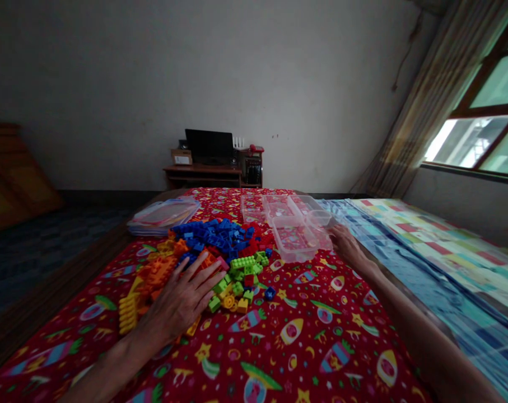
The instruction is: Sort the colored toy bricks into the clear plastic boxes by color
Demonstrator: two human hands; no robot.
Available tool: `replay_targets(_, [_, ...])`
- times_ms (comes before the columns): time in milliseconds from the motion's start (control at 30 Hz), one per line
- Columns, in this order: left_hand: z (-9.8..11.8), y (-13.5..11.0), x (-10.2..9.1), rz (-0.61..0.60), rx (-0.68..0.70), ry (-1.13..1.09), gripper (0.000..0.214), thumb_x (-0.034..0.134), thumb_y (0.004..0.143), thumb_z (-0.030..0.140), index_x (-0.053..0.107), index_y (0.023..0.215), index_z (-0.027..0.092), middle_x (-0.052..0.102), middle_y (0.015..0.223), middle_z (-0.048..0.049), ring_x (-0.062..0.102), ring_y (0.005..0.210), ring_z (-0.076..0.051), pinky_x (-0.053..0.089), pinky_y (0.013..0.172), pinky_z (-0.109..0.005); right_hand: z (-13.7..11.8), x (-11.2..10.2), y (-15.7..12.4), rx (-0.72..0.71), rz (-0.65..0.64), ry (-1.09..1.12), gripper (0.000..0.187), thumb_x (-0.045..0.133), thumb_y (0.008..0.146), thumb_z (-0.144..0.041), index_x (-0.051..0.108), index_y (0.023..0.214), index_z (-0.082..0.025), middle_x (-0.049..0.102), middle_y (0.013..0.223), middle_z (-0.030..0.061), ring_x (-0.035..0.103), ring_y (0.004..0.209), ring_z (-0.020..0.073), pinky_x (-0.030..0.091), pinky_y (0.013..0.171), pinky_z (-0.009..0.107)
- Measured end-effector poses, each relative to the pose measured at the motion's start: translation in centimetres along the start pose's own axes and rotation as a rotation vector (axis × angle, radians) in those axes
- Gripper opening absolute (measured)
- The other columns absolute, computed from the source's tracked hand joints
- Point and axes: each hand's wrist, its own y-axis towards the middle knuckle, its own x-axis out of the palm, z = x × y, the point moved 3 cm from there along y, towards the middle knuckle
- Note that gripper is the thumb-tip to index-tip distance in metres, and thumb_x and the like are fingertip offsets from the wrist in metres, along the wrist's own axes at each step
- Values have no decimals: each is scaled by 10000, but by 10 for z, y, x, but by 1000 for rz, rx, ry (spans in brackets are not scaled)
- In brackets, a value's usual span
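Over building bricks (220, 238) with left hand (178, 302), fingers spread.
At right edge of compartment box (294, 256) with right hand (346, 246); cannot tell whether gripping.

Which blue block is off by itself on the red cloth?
The single blue block right of the green blocks, with cloth all around it; most other blue blocks lie heaped farther back.

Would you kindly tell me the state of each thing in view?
Toy bricks: loose, heaped, roughly grouped by colour
Clear boxes: open-topped
Left hand: fingers extended over bricks
Right hand: at boxes' edge, grip unclear
Monitor: screen dark
Curtain: drawn aside
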Motion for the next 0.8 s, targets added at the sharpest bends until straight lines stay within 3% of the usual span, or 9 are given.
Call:
replay_targets(133, [1, 0, -1, -10, 2, 3, 402, 391, 956, 328, 540, 1327, 289, 535, 1391, -17, 289, 1403, -250, 167, 1165, -489, -3, 0, -5, 25, 75, -45, 340, 374, 916, -269, 600, 1144, -159, 629, 1077, 159, 544, 1087, 284, 421, 948, 492])
replay_targets(233, [2, 0, -1, -7, -3, -6, 403, 388, 957, 332, 541, 1327, 286, 534, 1392, -19, 282, 1406, -256, 166, 1165, -493, -22, -5, -4, 46, 106, -161, 367, 394, 941, -327, 574, 1215, -161, 578, 1224, 193, 459, 1242, 335, 323, 1021, 605])
replay_targets(367, [2, 1, -2, -2, -3, -13, 404, 387, 958, 334, 542, 1327, 283, 544, 1382, -14, 283, 1405, -253, 162, 1167, -486, -67, -2, 2, -163, -87, -159, 389, 512, 913, -352, 544, 1274, -212, 557, 1304, 165, 446, 1280, 327, 224, 1070, 652])
replay_targets(500, [2, 1, -2, 3, -10, -36, 403, 387, 960, 335, 543, 1326, 277, 547, 1380, -15, 278, 1407, -250, 149, 1171, -479, -98, 11, 8, -277, -258, -69, 248, 497, 915, -197, 623, 1128, -203, 673, 1127, 111, 597, 1111, 251, 153, 1107, 632])
replay_targets(633, [1, 0, -1, 5, -11, -41, 395, 391, 961, 327, 551, 1318, 273, 556, 1371, -11, 276, 1407, -249, 141, 1172, -474, -106, 18, 11, -248, -280, -11, 277, 395, 927, -89, 653, 983, -174, 717, 953, 76, 669, 907, 183, 186, 1129, 551])
replay_targets(800, [-1, -1, 2, 26, -1, -35, 392, 391, 961, 333, 559, 1310, 274, 555, 1372, -5, 285, 1403, -248, 129, 1174, -457, -101, 6, 19, -281, -186, 63, 237, 441, 952, -234, 655, 1037, -181, 722, 963, 94, 670, 887, 191, 345, 1044, 471])
